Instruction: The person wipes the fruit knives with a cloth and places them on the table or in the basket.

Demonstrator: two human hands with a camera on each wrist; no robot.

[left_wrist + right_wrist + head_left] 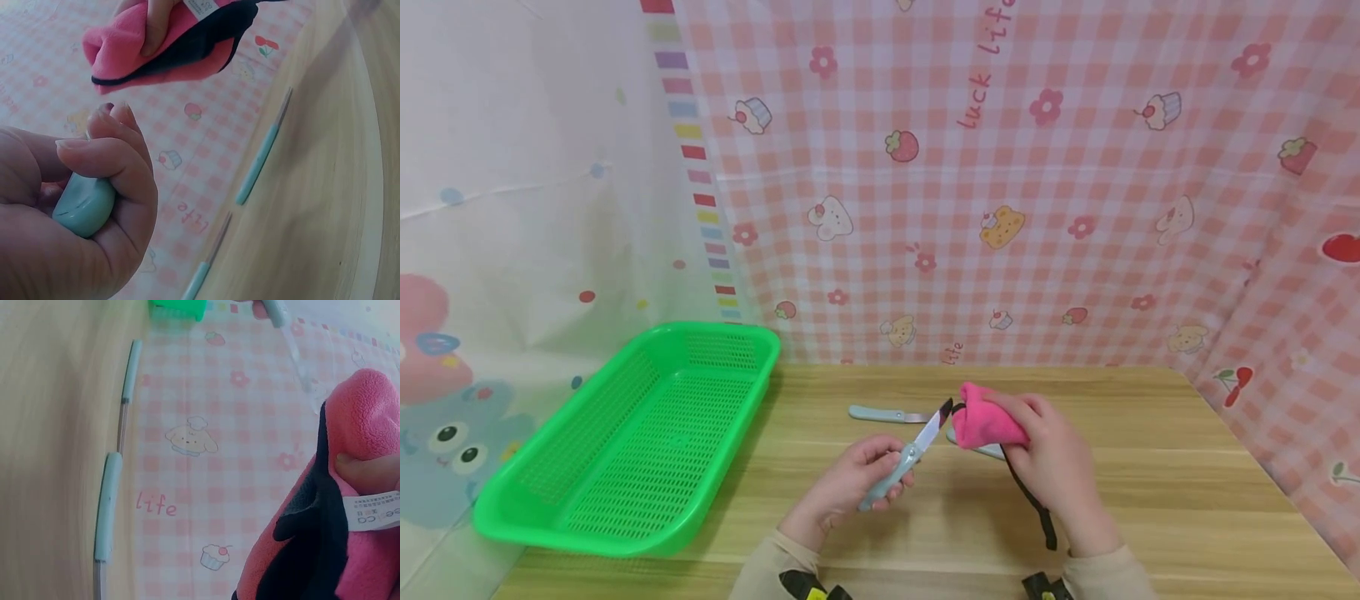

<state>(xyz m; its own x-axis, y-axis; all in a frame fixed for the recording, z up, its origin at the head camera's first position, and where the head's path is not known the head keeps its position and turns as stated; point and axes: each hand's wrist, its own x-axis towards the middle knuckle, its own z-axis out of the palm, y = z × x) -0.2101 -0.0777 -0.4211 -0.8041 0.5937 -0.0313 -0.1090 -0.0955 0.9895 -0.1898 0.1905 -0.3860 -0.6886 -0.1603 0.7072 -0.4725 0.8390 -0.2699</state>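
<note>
My left hand [867,473] grips the pale blue-green handle of a knife [895,483], its blade slanting up to the right with a dark patch near the tip. My right hand [1056,454] holds a folded pink cloth [988,423] with black trim and a white label, close beside that blade tip. Whether cloth and blade touch I cannot tell. Behind the hands, one knife [876,413] with a matching handle lies on the table. A second such knife [109,506] lies nearby, partly covered by the cloth in the head view.
A green perforated plastic basket [651,546] stands at the left of the wooden table [1180,500]. Pink checked sheeting [865,192] hangs behind the table and along its right side. A black strap [1037,508] hangs below the cloth.
</note>
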